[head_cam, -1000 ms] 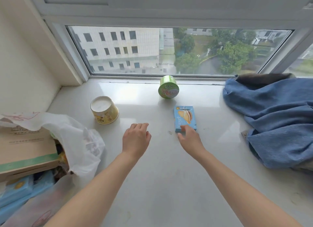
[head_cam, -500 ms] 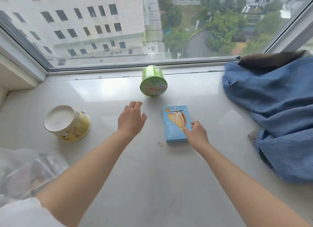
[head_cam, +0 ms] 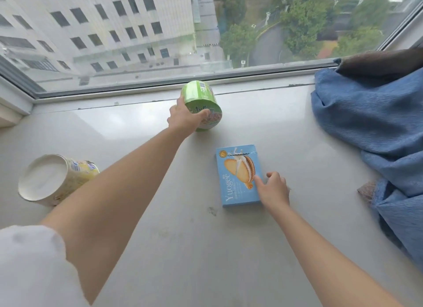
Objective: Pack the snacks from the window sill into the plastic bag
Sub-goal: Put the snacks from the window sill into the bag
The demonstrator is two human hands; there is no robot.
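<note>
Reaching far across the sill, the left hand grips the green cup, which lies on its side close to the window frame with its lid end turned toward the camera; the thumb curls over the near edge of the cup and the palm wraps its left side, while the other fingers are hidden behind it. The right hand rests at the right edge of the blue box, which lies flat on the sill nearer the person, its printed face with a sandwich biscuit picture up. The index finger lies straight on the box face and the remaining fingers are curled loosely beside the box, holding nothing. A yellow cup lies on its side at the left, its white lid facing the camera, partly covered by the left forearm that passes over it. The three snacks lie well apart from each other. A white sleeve shows at the lower left corner. At the right a crumpled blue cloth lies heaped on the sill, with something dark behind its upper edge against the window. The bag is out of view.
</note>
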